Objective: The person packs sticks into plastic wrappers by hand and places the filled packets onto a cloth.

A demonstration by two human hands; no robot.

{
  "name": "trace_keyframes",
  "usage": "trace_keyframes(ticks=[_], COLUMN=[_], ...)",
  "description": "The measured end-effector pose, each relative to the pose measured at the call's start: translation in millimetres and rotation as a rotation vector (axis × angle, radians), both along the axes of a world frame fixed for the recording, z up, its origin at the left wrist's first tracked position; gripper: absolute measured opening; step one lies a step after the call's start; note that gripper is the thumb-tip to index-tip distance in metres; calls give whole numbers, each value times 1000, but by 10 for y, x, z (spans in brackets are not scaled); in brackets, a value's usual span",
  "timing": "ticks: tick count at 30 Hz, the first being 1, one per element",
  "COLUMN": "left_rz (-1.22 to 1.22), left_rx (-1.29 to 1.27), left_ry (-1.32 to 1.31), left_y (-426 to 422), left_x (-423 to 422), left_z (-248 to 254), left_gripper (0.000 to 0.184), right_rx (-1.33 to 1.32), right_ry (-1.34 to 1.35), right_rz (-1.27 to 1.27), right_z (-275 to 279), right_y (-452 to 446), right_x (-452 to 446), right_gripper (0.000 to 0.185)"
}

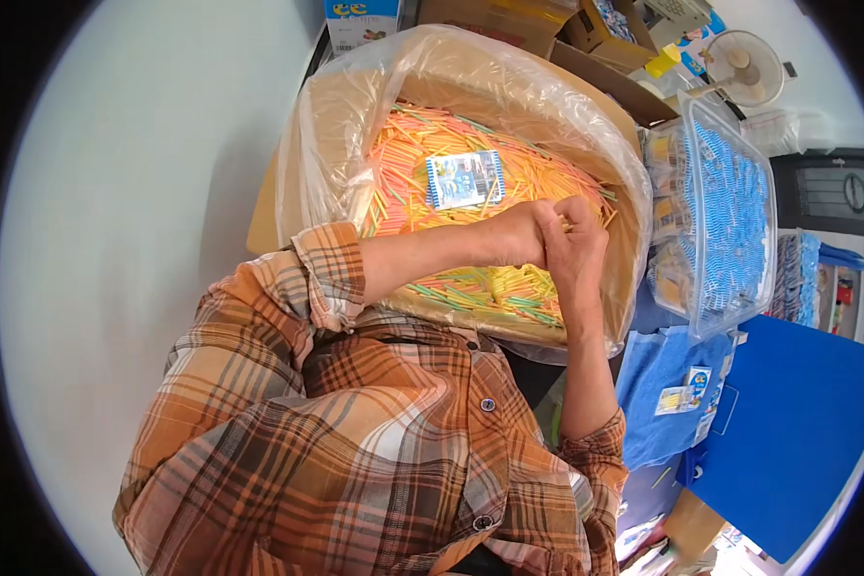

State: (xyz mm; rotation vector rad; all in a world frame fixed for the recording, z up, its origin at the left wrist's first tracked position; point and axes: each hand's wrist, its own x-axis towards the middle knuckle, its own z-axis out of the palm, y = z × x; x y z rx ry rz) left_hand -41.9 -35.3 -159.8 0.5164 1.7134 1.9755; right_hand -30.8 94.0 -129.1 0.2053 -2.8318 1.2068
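Many thin yellow, orange, pink and green sticks (413, 144) fill a cardboard box lined with clear plastic (331, 144). On top of them lies a blue-and-white packet (465, 180). Above the right part of the sticks, my left hand (514, 235) and my right hand (578, 240) meet and touch. The fingers of both are bent and closed. Whatever they pinch is too small or hidden to name.
A clear plastic bin (730, 221) of blue-and-white packets stands at the right. Below it are a blue cloth (648, 384) with small packets and a blue board (806, 422). Cardboard boxes (499, 24) and a fan (742, 67) are at the back.
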Motion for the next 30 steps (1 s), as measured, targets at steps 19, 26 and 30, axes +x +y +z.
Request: trace_keyframes(ticks=[19, 26, 30], left_rz=[316, 417, 535], left_rx=[-1289, -1188, -1206], left_ry=[482, 533, 656], left_y=[-681, -783, -764], left_x=[-494, -536, -494], left_z=[-258, -319, -160], left_gripper=[61, 38, 6], right_rx=[-254, -212, -160], right_ry=[224, 204, 102], right_rz=[-140, -68, -50], right_z=[-258, -163, -217], right_y=[264, 196, 200], right_x=[28, 68, 41], right_gripper=[20, 24, 25])
